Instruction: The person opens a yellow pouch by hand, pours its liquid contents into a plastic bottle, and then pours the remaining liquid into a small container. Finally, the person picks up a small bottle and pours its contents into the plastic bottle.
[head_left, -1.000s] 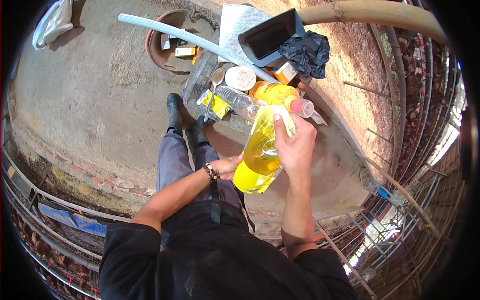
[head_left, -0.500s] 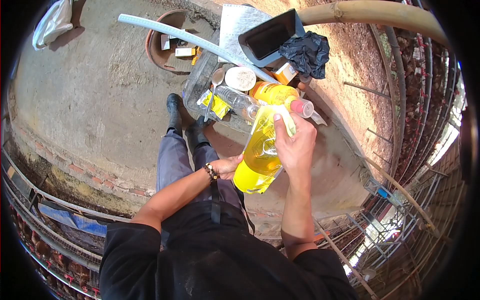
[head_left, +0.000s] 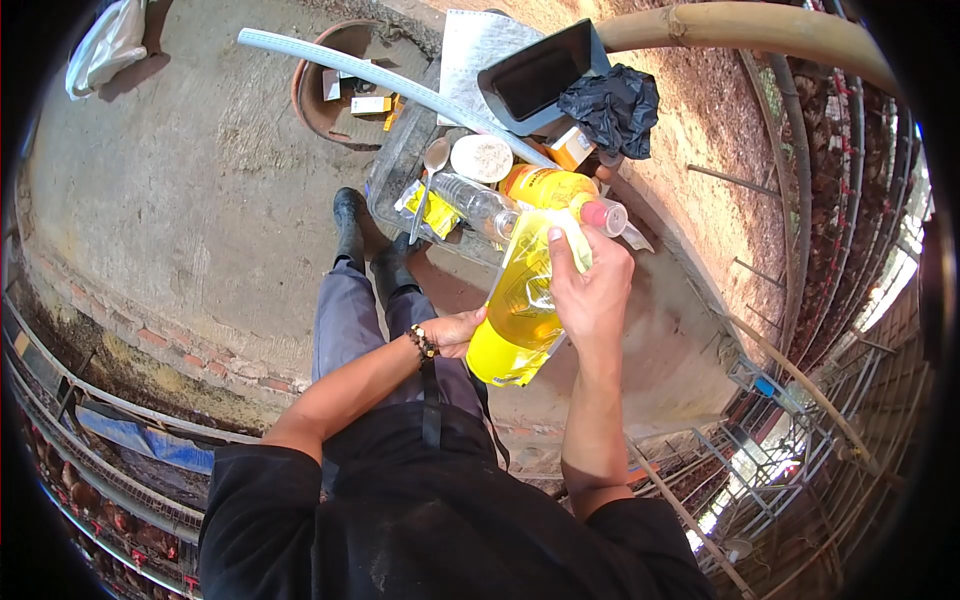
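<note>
A yellow, partly see-through pouch of golden liquid (head_left: 522, 318) is held up in front of me, tilted. My right hand (head_left: 590, 283) pinches its upper edge, thumb on the near face. Lower down, my left hand (head_left: 456, 332) grips the pouch's left side, its fingers partly hidden behind it. Just beyond the pouch lie an orange-yellow bottle with a pink and clear cap (head_left: 545, 187) and a clear plastic bottle (head_left: 475, 202). A spoon (head_left: 430, 178) rests beside a white round lid or dish (head_left: 481, 158), near a yellow packet (head_left: 432, 210).
A black tray (head_left: 540, 80), a crumpled black bag (head_left: 612, 108) and a pale hose (head_left: 390, 85) lie over the far side of the stand. A round basin (head_left: 318, 92) holds small boxes. A white bag (head_left: 105, 45) sits far left. Cages with hens (head_left: 90, 490) line both sides.
</note>
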